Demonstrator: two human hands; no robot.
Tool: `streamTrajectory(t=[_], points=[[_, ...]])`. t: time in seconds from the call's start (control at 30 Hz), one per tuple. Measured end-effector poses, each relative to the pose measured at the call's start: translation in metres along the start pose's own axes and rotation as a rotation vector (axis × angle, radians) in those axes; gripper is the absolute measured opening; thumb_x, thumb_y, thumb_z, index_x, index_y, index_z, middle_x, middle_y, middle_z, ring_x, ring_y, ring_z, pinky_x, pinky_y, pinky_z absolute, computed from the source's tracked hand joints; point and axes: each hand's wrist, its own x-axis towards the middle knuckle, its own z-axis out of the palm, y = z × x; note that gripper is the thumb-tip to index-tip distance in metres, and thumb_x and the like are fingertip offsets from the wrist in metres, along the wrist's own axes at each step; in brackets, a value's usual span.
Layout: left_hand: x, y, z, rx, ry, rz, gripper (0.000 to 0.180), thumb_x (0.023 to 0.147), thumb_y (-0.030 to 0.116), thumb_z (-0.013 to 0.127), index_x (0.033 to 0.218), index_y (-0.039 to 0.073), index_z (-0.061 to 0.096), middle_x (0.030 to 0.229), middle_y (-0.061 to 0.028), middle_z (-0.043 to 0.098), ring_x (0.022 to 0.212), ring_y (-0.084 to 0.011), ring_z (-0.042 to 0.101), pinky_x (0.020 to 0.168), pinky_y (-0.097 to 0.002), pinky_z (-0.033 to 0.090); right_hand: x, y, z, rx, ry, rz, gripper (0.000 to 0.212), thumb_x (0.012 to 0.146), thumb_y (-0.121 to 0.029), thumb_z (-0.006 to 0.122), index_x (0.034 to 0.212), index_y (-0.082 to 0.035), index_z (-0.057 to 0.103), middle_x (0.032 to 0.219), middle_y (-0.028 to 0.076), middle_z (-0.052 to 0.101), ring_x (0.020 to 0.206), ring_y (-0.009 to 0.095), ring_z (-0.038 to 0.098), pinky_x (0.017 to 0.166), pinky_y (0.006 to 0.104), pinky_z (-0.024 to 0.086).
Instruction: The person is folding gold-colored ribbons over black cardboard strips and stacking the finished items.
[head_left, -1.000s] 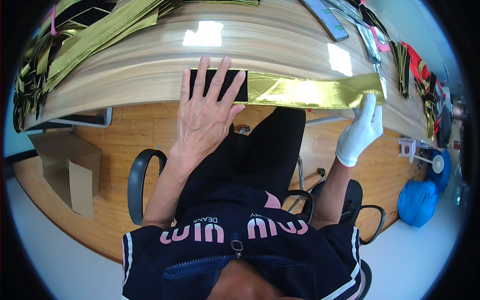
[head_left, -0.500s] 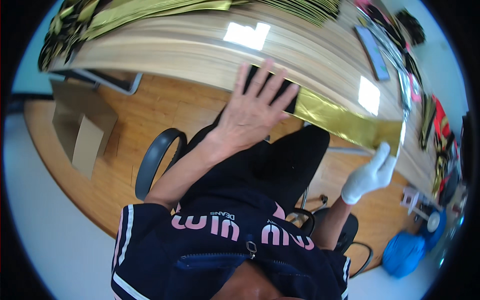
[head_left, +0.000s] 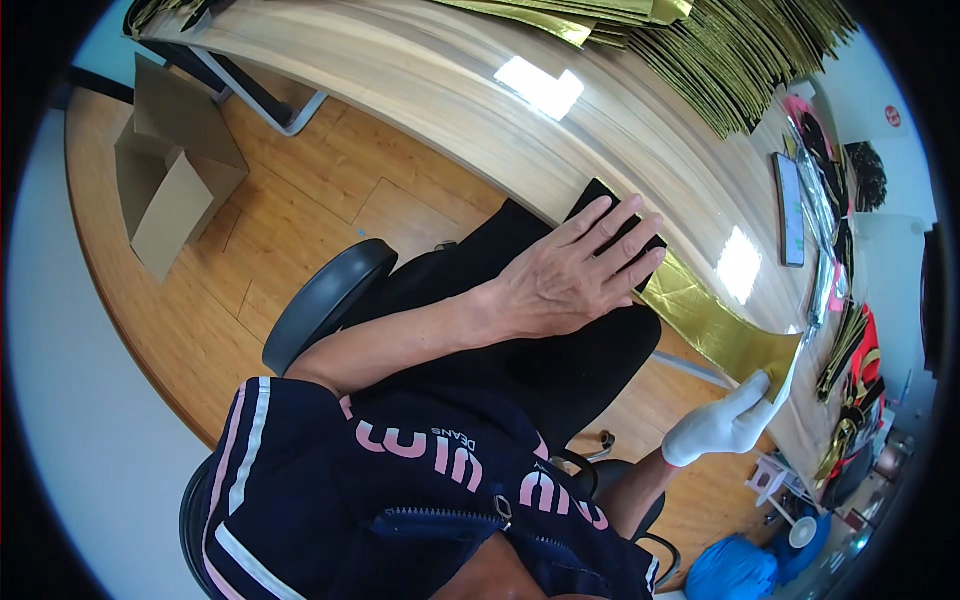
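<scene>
A shiny gold strip (head_left: 712,315) lies along the near edge of the table, with a black section (head_left: 597,196) at its left end. My bare left hand (head_left: 560,280) is spread flat over that black section, fingers apart, covering part of it. At the opposite end, my right hand (head_left: 712,432) in a white glove pinches the gold strip between thumb and fingers. The strip curves up there, and a pale silvery edge shows beside the glove.
Stacks of gold strips (head_left: 740,65) cover the table's far side. A phone (head_left: 790,210) lies at right, near silver and black material (head_left: 820,240). An open cardboard box (head_left: 185,190) stands on the floor at left. A black armrest (head_left: 330,300) is beside my left arm.
The whole view has turned, so table and strip sit differently in the picture. My left hand stays flat on the black section and my right hand keeps hold of the gold end.
</scene>
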Motion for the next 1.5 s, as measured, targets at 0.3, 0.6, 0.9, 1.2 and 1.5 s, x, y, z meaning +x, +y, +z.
streamTrajectory(t=[0.3, 0.6, 0.9, 1.2, 1.5], points=[[0.001, -0.009, 0.0, 0.005, -0.042, 0.051, 0.062, 0.092, 0.037, 0.073, 0.143, 0.004, 0.059, 0.158, -0.0181, 0.049, 0.15, -0.0373, 0.043, 0.126, -0.0511, 0.031, -0.002, 0.02, -0.007, -0.074, 0.168, 0.12, 0.026, 0.106, -0.014, 0.064, 0.113, 0.01, 0.072, 0.101, 0.015, 0.076, 0.085, 0.019, 0.066, 0.078, 0.0309, 0.055], [0.0, -0.006, 0.001, 0.001, -0.026, 0.063, 0.061, 0.089, 0.034, 0.075, 0.141, 0.005, 0.062, 0.156, -0.0166, 0.052, 0.149, -0.0351, 0.045, 0.125, -0.0479, 0.033, -0.013, 0.024, -0.024, -0.209, 0.188, 0.071, 0.029, 0.106, -0.013, 0.06, 0.104, 0.013, 0.073, 0.092, 0.017, 0.075, 0.082, 0.02, 0.071, 0.071, 0.0302, 0.058], [-0.002, -0.007, 0.004, 0.054, 0.061, 0.051, 0.045, 0.101, 0.028, 0.06, 0.136, 0.0, 0.063, 0.149, -0.022, 0.056, 0.141, -0.0361, 0.053, 0.12, -0.047, 0.039, -0.006, 0.026, -0.01, -0.164, 0.117, 0.128, 0.03, 0.108, -0.014, 0.06, 0.115, 0.012, 0.073, 0.096, 0.016, 0.076, 0.079, 0.02, 0.069, 0.068, 0.0289, 0.055], [-0.002, -0.004, 0.005, 0.018, -0.009, 0.037, 0.065, 0.09, 0.034, 0.072, 0.146, 0.004, 0.058, 0.159, -0.0199, 0.049, 0.15, -0.0357, 0.045, 0.125, -0.0473, 0.034, -0.001, 0.021, -0.006, -0.047, 0.167, 0.17, 0.03, 0.108, -0.016, 0.06, 0.108, 0.012, 0.07, 0.096, 0.017, 0.074, 0.081, 0.021, 0.065, 0.077, 0.0331, 0.055], [0.005, -0.008, -0.002, 0.012, -0.085, 0.063, 0.067, 0.092, 0.035, 0.074, 0.148, 0.004, 0.056, 0.159, -0.0213, 0.048, 0.15, -0.0365, 0.045, 0.121, -0.0481, 0.038, 0.008, -0.031, 0.033, 0.137, -0.327, -0.305, 0.046, 0.086, 0.004, 0.07, 0.132, 0.0, 0.068, 0.14, 0.022, 0.065, 0.131, 0.04, 0.062, 0.112, 0.046, 0.047]])
